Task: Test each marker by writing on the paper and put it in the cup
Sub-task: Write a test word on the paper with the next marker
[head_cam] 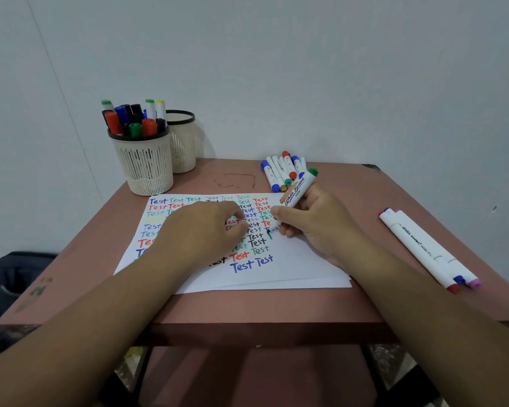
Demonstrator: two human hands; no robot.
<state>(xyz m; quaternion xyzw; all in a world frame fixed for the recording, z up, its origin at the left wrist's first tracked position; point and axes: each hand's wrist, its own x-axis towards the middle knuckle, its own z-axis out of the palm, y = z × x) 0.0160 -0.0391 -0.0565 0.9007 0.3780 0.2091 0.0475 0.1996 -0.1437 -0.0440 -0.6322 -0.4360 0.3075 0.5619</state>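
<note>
Reddish-brown desk (291,306) lies under both forearms, which reach in from the bottom edge. On it sits white paper (303,259), covered in rows of the word "Test" in blue, red, green and black. The left hand (202,230) rests on the paper with its fingers loosely curled, holding nothing. The right hand (315,221) grips a whiteboard marker (296,195), tilted, its tip down on the sheet beside the last written words and its green end pointing away. To the right, well apart from the paper, three white markers (426,248) lie side by side with red, blue and pink caps toward the near edge. Beyond the paper, a small pile of markers (279,171) lies just behind the writing hand. At the far left corner stands a cream mesh cup (146,165) crammed with capped markers, and a second cup (184,142) stands touching behind it, against the pale wall.
</note>
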